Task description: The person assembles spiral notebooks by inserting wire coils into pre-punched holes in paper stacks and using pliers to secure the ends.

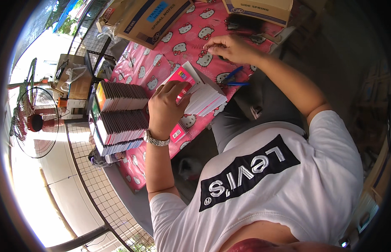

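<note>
Pink cat-print desk cover (170,49), brown cardboard box (139,25) with a blue label (157,11) at its far left, second box (262,13) at far right; round fan (35,122) and wire mesh (99,176) to the left

Looks like a small makeshift notebook-binding workshop, semi-open to the outside. I'm seeing stacks of spiral notebooks (124,119), a block of pages (207,99), blue-handled pliers (237,84) and cartons (139,27) crowding a table in a pink cartoon-print cover (130,172). Off to the left, a fan (35,123) and wire mesh (90,170), bright daylight beyond.
</note>
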Motion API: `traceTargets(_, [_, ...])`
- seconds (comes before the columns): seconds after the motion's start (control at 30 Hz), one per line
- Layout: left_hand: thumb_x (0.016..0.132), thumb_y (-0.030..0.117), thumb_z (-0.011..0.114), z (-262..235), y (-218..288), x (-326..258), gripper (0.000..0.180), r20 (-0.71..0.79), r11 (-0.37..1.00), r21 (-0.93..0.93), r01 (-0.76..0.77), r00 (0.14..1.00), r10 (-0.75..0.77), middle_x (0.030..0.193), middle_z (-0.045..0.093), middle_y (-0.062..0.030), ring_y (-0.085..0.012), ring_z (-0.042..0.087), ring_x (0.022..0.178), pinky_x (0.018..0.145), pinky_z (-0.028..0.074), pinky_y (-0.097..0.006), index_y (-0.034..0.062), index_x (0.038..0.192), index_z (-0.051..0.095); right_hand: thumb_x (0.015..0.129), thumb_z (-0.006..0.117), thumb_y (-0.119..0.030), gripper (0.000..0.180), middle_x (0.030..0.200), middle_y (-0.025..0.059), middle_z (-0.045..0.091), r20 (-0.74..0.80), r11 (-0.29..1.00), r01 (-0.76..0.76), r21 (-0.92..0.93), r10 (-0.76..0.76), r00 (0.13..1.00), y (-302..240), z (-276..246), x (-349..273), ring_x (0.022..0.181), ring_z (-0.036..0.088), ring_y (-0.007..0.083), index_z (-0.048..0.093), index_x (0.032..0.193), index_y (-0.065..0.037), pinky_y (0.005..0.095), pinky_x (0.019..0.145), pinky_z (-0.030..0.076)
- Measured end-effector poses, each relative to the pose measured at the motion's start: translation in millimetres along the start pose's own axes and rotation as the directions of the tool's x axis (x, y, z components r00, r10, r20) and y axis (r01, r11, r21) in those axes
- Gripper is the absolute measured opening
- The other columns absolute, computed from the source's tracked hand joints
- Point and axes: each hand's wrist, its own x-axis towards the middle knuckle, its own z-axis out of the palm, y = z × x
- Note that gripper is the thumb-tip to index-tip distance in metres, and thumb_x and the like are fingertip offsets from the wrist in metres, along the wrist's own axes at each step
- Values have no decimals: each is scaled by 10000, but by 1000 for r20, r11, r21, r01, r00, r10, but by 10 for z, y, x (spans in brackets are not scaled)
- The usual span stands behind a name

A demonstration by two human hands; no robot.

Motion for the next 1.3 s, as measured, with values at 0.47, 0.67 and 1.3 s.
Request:
traceTargets(0.47, [815, 93, 726, -54, -151, -30, 239, -12, 971, -202, 128, 991, -133, 932, 714, -127, -238, 725, 768, 639, 564, -320, 57, 1050, 699, 826, 635, -95, 423, 1158, 188, 578, -75, 985, 114, -131, -125, 989, -707, 742, -587, 1046, 610, 335, 591, 1207, 83, 395, 886, 491])
traceTargets(0.67, [789, 104, 760, -15, -131, -31, 299, -17, 941, -306, 145, 987, -158, 945, 714, -137, -242, 723, 768, 645, 563, -319, 56, 1076, 691, 835, 615, -104, 385, 967, 137, 599, -268, 932, 310, -186, -352, 897, -589, 800, -320, 794, 632, 263, 608, 1177, 70, 341, 699, 508])
traceTargets(1.3, [870, 92, 546, 58, -225, 262, 204, -188, 991, 37, 129, 975, -119, 985, 634, -137, -339, 576, 949, 884, 393, -443, 54, 1068, 578, 1026, 390, -412, 694, 1529, 303, 240, -112, 965, 109, 237, -85, 990, -901, 916, -363, 1471, 170, 323, 247, 1455, 114, 365, 1193, 151])
